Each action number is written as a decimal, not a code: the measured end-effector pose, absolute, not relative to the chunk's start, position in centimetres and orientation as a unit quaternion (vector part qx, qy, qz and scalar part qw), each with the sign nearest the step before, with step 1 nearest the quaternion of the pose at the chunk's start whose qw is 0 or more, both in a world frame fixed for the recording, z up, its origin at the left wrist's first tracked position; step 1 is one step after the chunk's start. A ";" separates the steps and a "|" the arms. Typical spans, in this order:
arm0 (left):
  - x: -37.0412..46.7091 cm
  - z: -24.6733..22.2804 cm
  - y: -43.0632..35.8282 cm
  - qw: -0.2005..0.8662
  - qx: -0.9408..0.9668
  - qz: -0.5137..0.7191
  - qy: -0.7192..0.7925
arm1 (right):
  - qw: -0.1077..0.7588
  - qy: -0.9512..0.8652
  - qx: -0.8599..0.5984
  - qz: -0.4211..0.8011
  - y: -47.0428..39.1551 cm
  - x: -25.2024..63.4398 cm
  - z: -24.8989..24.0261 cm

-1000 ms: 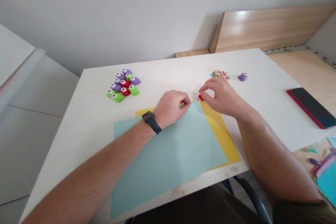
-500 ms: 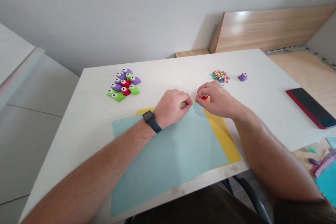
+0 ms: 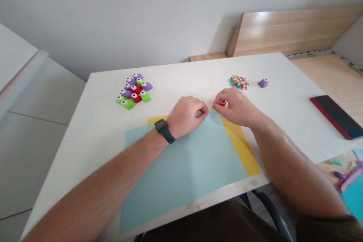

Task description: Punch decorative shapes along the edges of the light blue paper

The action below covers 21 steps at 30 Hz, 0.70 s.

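Head view: right hand curls around red piece.

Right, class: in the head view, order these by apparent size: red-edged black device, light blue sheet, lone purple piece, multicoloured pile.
1. Light blue sheet
2. Red-edged black device
3. Multicoloured pile
4. Lone purple piece

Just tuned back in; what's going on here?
A person's left hand and right hand are close together at the far edge of a pale blue sheet overlapping a yellow sheet. The right one curls by a small red piece; whether either hand grips anything is unclear. Eyed pieces sit at left, a colourful pile beyond the right hand.
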<state>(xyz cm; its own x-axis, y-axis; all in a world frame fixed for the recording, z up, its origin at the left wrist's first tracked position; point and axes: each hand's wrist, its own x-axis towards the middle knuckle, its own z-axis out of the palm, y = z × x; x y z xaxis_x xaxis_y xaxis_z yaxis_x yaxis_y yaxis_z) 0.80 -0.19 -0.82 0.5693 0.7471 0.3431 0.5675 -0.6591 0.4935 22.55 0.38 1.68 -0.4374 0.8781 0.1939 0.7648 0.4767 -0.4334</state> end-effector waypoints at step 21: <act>0.9 -0.9 -0.2 0.178 0.862 0.272 0.388 | 0.211 -0.828 -0.500 0.143 0.4 22.7 1.9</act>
